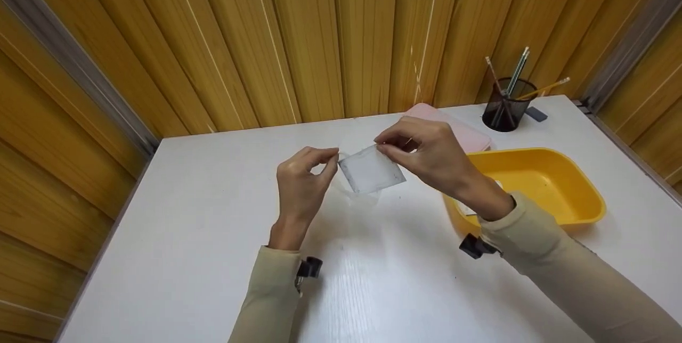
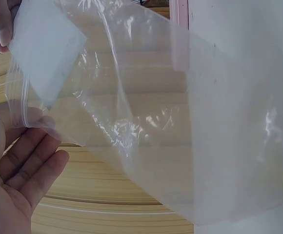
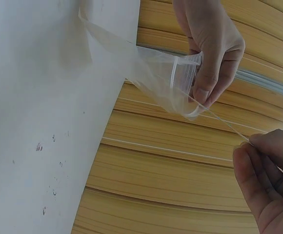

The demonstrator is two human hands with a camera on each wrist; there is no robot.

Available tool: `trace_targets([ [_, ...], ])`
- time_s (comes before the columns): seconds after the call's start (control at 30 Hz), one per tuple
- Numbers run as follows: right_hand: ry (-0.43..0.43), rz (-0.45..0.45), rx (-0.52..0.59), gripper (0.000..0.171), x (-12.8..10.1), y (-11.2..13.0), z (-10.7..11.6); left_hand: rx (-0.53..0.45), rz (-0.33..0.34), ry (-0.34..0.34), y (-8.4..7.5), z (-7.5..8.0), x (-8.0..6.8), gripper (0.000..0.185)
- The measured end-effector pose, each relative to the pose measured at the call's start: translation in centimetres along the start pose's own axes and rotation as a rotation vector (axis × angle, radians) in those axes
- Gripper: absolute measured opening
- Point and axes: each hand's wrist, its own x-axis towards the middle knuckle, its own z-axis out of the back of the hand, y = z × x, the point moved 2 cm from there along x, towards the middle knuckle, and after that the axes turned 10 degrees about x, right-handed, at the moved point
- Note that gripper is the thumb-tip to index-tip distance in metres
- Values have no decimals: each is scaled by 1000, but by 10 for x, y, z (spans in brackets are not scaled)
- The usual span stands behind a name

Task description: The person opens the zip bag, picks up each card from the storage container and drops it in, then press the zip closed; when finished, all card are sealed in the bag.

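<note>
Tabletop [image 1: 202,210], white, against wood-grained panels [image 1: 303,39]; left fingers [image 1: 324,154] tight on clear bag [image 2: 146,117]; right fingers [image 1: 395,131] tight on pale square [image 1: 372,172].

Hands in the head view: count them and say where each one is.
2. The left hand, left of the thin square sheet, pinches the clear bag; the right hand, right of the sheet, pinches its top corner. Neither is hidden.

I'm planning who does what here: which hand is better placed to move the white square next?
Probably the right. The right hand already pinches the white square by its edge, while the left hand is occupied, holding the clear bag near its opening.
</note>
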Motion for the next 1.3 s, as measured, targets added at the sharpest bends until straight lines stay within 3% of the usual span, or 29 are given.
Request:
trace_targets([
  [0.53,29,10,6,8,5,-2,-36,-9,-18,-36,-7,4,3,9],
  [1.03,113,58,-13,15,1,-6,-38,-16,6,-21,-7,2,4,8],
  [1.3,83,137,-38,15,-3,-15,-47,-38,10,-9,-7,1,2,7],
])
